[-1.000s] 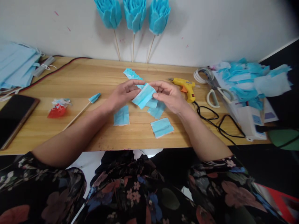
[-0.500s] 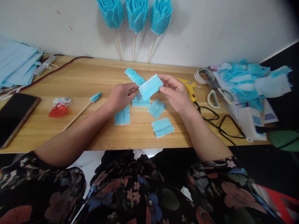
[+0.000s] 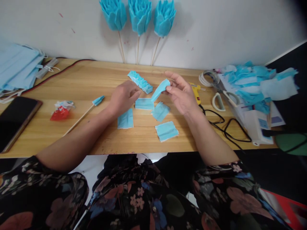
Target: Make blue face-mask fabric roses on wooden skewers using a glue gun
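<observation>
My right hand (image 3: 181, 94) pinches one end of a blue piece of mask fabric (image 3: 161, 89), which hangs tilted down to the left. My left hand (image 3: 124, 97) is closed, fingers curled in with the thumb against them, and nothing shows in it. Just beyond it lies a strip of folded blue petals (image 3: 141, 82). Below the hands are several cut fabric pieces: a flat rectangle (image 3: 144, 103), a crumpled square (image 3: 160, 111), an upright rectangle (image 3: 125, 119) and a front piece (image 3: 166, 131). Left of my left hand lies a stick with a blue bud (image 3: 98, 100).
Three blue fabric flowers (image 3: 139, 17) on sticks stand against the wall. At left are face masks (image 3: 18, 65), a phone (image 3: 18, 119) and a red plastic packet (image 3: 59, 111). At right are a yellow glue gun (image 3: 195, 92), scissors (image 3: 218, 102), tape (image 3: 208, 78) and fabric scraps (image 3: 256, 78).
The fabric piece has turned from broad side to a narrow slanted view in my right hand. My left hand has come away from it, slightly back and left.
</observation>
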Tool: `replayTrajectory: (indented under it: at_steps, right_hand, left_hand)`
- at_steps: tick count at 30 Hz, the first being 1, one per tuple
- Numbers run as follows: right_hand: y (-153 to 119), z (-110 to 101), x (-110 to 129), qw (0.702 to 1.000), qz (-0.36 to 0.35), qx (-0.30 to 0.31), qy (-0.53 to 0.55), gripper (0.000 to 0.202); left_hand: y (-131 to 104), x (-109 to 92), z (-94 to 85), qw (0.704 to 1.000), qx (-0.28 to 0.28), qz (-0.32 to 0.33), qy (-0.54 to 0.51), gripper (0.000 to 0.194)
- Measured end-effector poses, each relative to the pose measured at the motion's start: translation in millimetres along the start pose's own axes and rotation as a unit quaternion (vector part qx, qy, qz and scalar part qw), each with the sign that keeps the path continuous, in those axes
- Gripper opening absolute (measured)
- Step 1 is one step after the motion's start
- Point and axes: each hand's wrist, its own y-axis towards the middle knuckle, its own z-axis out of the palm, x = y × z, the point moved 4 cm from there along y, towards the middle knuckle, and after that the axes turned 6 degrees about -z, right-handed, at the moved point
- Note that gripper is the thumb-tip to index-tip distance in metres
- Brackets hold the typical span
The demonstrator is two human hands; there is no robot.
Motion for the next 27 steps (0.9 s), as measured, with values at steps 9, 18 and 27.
replayTrajectory:
  at_steps: [9,18,27]
  right_hand:
    - [-5,5,5,0.999,-0.024,0.015,-0.031,0.051]
    - [-15,22,27,0.976,-0.121,0.103,-0.146,0.041]
    - [-20,28,35,0.951,-0.206,0.129,-0.193,0.052]
  left_hand:
    - [-16,-37,-0.4,0.978,0.032,-0.042,-0.202,0.026]
    - [-17,-27,19.7,0.887,0.165,-0.132,-0.411,0.055]
    - [-15,-18,23.7,0.848,0.141,-0.173,-0.480,0.053]
